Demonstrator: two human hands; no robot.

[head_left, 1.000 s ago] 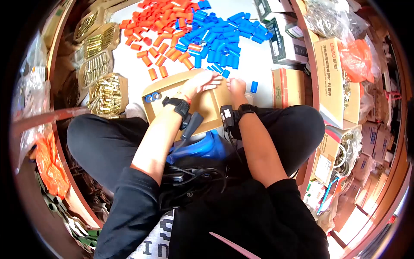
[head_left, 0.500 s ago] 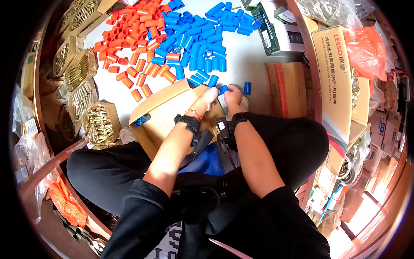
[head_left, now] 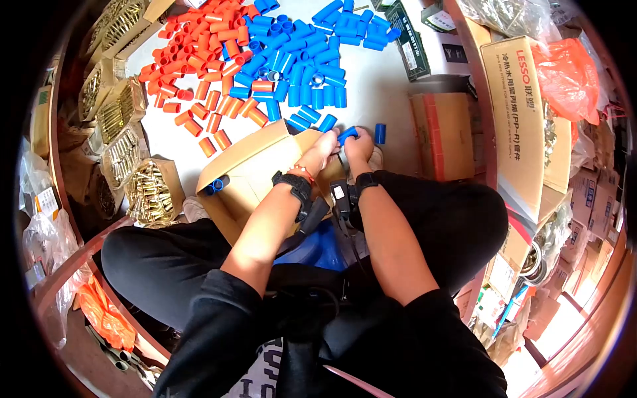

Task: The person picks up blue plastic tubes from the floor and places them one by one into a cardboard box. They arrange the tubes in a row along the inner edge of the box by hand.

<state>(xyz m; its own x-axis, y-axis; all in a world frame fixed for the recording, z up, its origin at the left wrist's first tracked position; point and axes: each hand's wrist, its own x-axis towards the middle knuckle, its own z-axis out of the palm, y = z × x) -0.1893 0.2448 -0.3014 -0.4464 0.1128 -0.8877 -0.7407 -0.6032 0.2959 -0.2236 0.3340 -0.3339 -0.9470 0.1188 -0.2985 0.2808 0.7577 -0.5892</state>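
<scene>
A short blue pipe coupling (head_left: 347, 135) is held between my two hands, just past the open cardboard box (head_left: 260, 159). My left hand (head_left: 320, 151) closes on its left end, and my right hand (head_left: 359, 145) grips the right end with bent fingers. Several blue couplings (head_left: 213, 187) lie inside the box at its left side. On the floor beyond the hands are a heap of blue couplings (head_left: 312, 66) and a heap of red-orange couplings (head_left: 199, 60). One blue coupling (head_left: 380, 133) stands apart, just right of my right hand.
Open boxes of brass-coloured screws (head_left: 151, 192) line the left side. To the right are a brown carton (head_left: 441, 136), a green-and-white box (head_left: 431, 56) and a tall LESSO carton (head_left: 514, 119). A blue item (head_left: 318, 247) lies between my crossed legs.
The coupling between my hands has shifted slightly and more of it shows. Both hands stay almost in place, and the view has tilted a little.
</scene>
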